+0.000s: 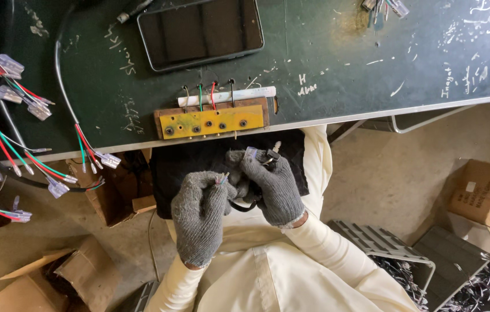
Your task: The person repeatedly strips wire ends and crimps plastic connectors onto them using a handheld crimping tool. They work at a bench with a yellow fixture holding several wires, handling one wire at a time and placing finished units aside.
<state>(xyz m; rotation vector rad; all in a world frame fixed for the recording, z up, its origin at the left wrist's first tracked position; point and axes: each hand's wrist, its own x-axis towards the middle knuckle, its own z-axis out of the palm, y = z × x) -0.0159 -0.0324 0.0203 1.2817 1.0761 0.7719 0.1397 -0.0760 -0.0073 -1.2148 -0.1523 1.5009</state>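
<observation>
Both hands wear grey knitted gloves and sit close together just below the yellow jig (212,122), which is fixed on a wooden block at the near edge of the dark green table (372,63). The left hand (200,215) is curled with its back to the camera, forearm coming up from the lower edge of view in a cream sleeve; its thumb and forefinger pinch a small bundle of thin wire ends (222,178). The right hand (274,185) is turned inward toward the left one, fingers bent around a small clear plastic connector (252,152) — a metal tip pokes out just past the fingertips. A black cable (240,205) loops between the two palms, though how it joins the connector cannot be told.

Under the hands, below the jig, a black cloth (187,164) covers the person's lap. On the jig's top side four short wires — one green, one red — stand up in front of a white tube (227,95). Above the jig lies a dark tablet (201,32), screen off. Well to the left of the jig, bundles of red, green and white wires with clear connectors (19,98) hang over the table edge. Cardboard boxes (487,196) stand on the floor to the right of and below the jig.
</observation>
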